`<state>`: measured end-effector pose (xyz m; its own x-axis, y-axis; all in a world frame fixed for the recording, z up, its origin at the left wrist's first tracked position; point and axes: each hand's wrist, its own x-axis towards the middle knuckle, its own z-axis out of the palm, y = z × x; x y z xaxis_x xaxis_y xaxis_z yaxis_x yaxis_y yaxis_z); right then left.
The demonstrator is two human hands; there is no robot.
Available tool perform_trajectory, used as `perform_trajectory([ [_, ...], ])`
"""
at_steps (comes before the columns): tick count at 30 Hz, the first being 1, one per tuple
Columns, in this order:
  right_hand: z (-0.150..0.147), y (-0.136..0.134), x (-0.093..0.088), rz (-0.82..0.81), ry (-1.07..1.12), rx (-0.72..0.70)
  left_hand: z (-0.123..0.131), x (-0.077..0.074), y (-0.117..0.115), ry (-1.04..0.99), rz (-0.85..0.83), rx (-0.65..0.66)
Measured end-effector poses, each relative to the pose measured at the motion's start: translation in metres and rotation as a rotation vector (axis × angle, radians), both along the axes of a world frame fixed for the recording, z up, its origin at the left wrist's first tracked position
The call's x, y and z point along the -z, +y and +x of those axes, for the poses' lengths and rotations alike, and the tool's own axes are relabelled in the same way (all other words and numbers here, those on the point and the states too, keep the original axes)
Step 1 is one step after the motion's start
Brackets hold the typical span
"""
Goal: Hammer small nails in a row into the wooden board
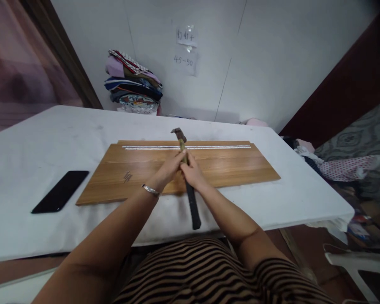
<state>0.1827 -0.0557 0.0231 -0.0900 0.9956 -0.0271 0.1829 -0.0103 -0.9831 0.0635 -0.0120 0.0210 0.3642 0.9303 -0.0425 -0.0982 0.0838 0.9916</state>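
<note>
Where the fingers of the left hand and those of the right hand meet, both sets are closed around the shaft of a hammer, just below its yellowish upper part. The hammer is held over the middle of a wooden board; its metal head is pointed to 12 o'clock, beyond the far edge of the board, and its black grip is run back to 6 o'clock, past the near edge of the table. Whether the head is touching anything cannot be told. A silver bangle is worn on the left wrist.

Along the far edge of the board, from 9 to 3 o'clock, a narrow white strip is laid, and it is crossed by the hammer shaft. A few small dark bits, too small to be identified, are seen on the board at 9 o'clock from the hands. Further out at 8 o'clock, a black phone is laid flat on the white table, apart from the board. At 11 o'clock, against the wall, a pile of folded fabrics is stacked, and two paper notes are stuck to the wall at 12 o'clock.
</note>
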Motion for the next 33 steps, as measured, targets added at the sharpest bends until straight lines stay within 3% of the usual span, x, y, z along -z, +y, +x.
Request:
perform_trajectory([
  [2,-0.019,-0.004,0.003,0.109,-0.052,0.033,-0.005,-0.017,0.002,-0.038,-0.054,-0.058],
  [5,-0.019,-0.020,0.015,0.266,-0.103,-0.205,-0.031,-0.034,0.000,0.021,-0.104,-0.132],
  [7,0.003,-0.025,0.026,0.329,-0.181,-0.341,-0.052,-0.040,-0.005,0.052,-0.090,-0.179],
  [9,0.041,-0.019,0.034,0.346,-0.341,-0.283,-0.068,-0.041,-0.013,0.069,-0.084,-0.163],
  [13,0.130,0.022,0.033,0.268,-0.747,0.109,-0.074,-0.034,-0.032,0.114,-0.181,-0.077],
  [18,0.201,0.060,0.037,0.055,-1.103,0.333,-0.053,-0.013,-0.046,0.188,-0.323,0.005],
  [20,0.211,0.062,0.049,-0.066,-1.159,0.347,-0.045,-0.005,-0.047,0.195,-0.354,0.015],
  [25,0.215,0.056,0.076,-0.136,-1.204,0.310,-0.035,0.008,-0.045,0.206,-0.405,0.015],
  [33,0.216,0.058,0.074,-0.125,-1.209,0.309,-0.026,0.010,-0.052,0.204,-0.450,0.043],
])
